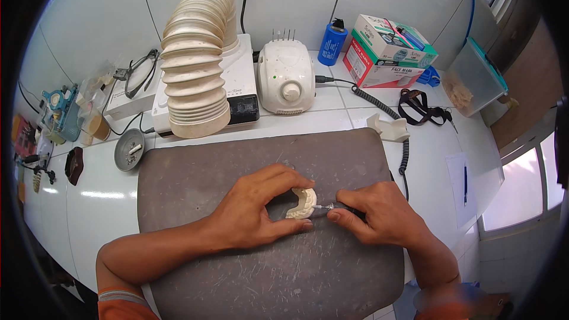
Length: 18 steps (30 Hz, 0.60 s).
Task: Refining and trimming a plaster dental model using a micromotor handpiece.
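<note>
Orange sleeve (123, 309), sideways handpiece (345, 207), tip (318, 206) leftward

Upper white-and-green carton (385, 46): printed lettering on its visible faces.
Lower red-and-white carton (379, 71): capital letters on two sides.
Blue canister (333, 44): lines of small dark print down its body.
White suction unit (243, 77): small dark marks near its front edge, probably lettering.
</note>
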Each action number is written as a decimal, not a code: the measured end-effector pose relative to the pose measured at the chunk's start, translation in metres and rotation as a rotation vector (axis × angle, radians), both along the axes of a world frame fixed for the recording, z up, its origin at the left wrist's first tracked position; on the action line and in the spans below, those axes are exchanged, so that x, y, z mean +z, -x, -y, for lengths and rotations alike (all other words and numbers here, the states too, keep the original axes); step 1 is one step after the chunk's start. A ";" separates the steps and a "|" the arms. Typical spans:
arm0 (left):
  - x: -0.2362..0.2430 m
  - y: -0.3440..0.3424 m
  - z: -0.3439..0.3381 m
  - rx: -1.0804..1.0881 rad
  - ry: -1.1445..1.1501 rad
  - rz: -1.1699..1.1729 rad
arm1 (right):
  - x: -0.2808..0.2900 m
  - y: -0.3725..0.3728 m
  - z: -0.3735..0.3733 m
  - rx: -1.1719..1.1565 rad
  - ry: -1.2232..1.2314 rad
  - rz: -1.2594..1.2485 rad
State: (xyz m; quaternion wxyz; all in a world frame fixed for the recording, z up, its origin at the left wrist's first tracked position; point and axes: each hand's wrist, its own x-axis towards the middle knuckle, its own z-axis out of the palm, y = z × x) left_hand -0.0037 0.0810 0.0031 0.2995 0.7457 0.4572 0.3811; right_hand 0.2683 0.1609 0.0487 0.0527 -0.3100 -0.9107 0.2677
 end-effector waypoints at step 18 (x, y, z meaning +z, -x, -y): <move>-0.001 0.000 0.000 -0.005 -0.005 0.003 | -0.004 -0.001 -0.002 0.001 -0.007 0.020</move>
